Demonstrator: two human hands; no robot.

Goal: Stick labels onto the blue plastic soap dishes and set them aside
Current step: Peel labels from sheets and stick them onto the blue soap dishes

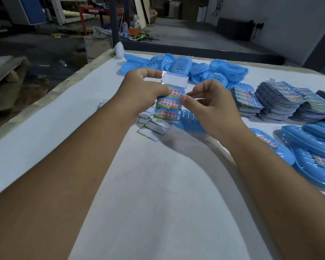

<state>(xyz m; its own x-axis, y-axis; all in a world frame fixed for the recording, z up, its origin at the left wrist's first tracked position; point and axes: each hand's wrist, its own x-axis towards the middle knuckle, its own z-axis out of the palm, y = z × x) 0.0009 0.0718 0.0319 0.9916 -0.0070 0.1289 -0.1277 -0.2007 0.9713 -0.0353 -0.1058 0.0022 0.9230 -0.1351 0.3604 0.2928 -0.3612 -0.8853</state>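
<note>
My left hand (144, 91) grips a label sheet (169, 107) upright above the white table; its top slot is bare backing and colourful labels remain below. My right hand (210, 104) pinches the edge of a label on that sheet with thumb and forefinger. A blue soap dish (190, 120) lies on the table just under the sheet, partly hidden by my right hand. A heap of unlabelled blue dishes (186, 69) sits at the far side. Labelled dishes (311, 156) lie at the right.
Stacks of label sheets (281, 100) stand at the right. Used backing sheets (154, 128) lie under my hands. A white object (119, 50) stands at the table's far left corner. The table's left edge (45, 98) drops to the workshop floor.
</note>
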